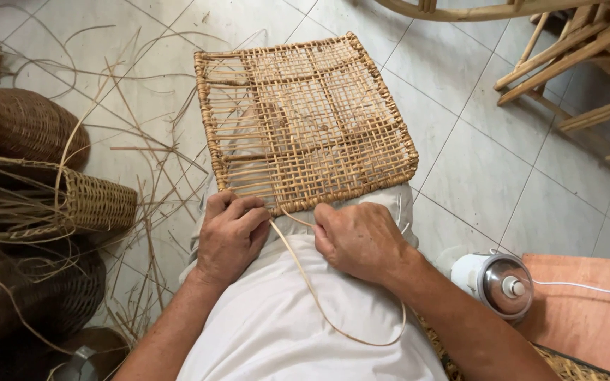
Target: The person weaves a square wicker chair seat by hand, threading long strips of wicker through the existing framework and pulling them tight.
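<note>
A square, tan woven rattan panel (305, 120) lay across the person's lap, its far edge tilted away over the pale tiled floor (474, 162). The weave was dense on the right half and along the border, while the left half showed open parallel strands. The left hand (231, 236) rested at the panel's near edge, fingers (245, 208) curled closed against the border beside a loose cane strip (319, 303). The right hand (358, 240) sat just beside it at the same edge, fingers bent inward and pressed on the lap; whether they pinched the strip could not be told. The strip ran from between the two hands down over the white garment and looped back toward the right forearm. To the left stood dark brown woven baskets (22, 127) and a lighter tan basket (86, 201), with stray cane strands (142, 141) scattered on the floor. At the right, a small white and metal appliance (499, 282) with a white cord stood against a reddish board (587, 310). Pale wooden furniture frames (580, 63) occupied the upper right.
</note>
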